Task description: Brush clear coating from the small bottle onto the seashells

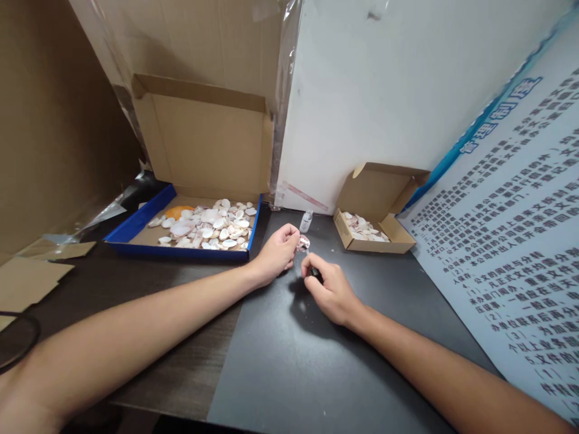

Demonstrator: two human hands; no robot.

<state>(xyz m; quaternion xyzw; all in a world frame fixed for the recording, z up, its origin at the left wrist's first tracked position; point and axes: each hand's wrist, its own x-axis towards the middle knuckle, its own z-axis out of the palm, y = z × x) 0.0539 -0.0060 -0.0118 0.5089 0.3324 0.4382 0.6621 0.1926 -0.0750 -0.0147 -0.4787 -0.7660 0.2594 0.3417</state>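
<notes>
This looks like a makeshift craft-sorting workstation in an office. A dark desk [316, 361] holds cardboard boxes of seashells [212, 226], hemmed by cardboard partitions [54, 120]. A printed rules poster [520, 241] leans alongside.

Soft, even room light falls from above and slightly behind, bright on the white wall [384, 102] at one o'clock. The right hand [328, 292] casts a blurred shadow on the dark mat [289, 361] toward seven o'clock. The cardboard [49, 132] at ten o'clock sits dimmer. Edges bow outward with wide-angle distortion; fine detail looks slightly soft.
</notes>
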